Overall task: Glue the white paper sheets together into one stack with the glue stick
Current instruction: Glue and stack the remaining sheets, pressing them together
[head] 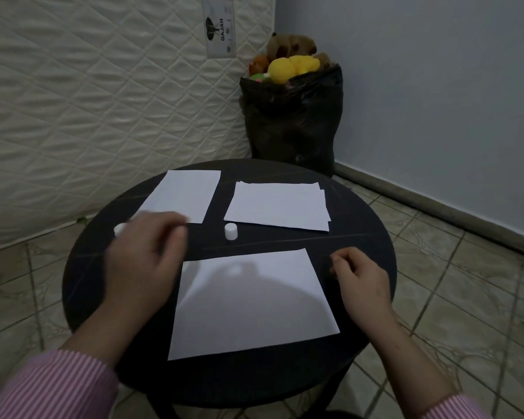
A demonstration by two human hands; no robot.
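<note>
A mattress label (217, 27) reads "GAJAH". On the round desk (360, 234), the blurred left hand (147, 252) covers a white tube (119, 228); its grip cannot be told. Cap (231, 231) stands between sheets (183, 196), stack (277, 205) and near sheet (251, 300). Right hand (359, 278) curls loosely, empty.

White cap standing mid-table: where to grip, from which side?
Take the white cap by its round side wall, coming from above. It stands upright and alone on the table, clear of the sheets, so thumb and finger fit on opposite sides.
</note>
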